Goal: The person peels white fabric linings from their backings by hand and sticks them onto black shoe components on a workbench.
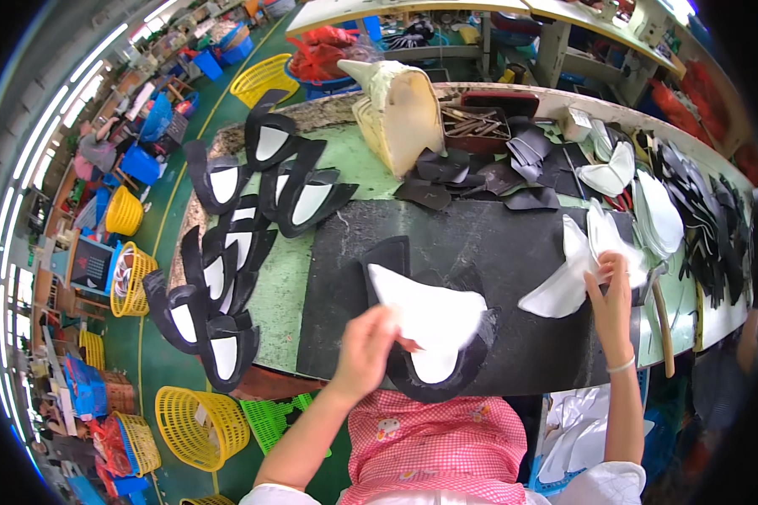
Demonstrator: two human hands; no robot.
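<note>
Left hand [364, 349] presses the white lining [429, 324] flat onto the black piece [446, 379] — right hand [611, 303] pinches another white lining [564, 282]; edges should align first.

A green-painted floor [227, 93] with a yellow line [219, 88] fills the left half of the frame. Yellow plastic baskets [195, 427] stand along it — at the lower left, mid left and near the top. Blue crates [141, 164] sit at the upper left, beside a seated person [99, 145]. The green-topped workbench [345, 164] curves across the centre, a black mat [488, 244] laid over it. A second bench [446, 10] crosses the top edge — red bags [320, 46] lie below it. Bright light strips [93, 59] run along the upper left rim.
</note>
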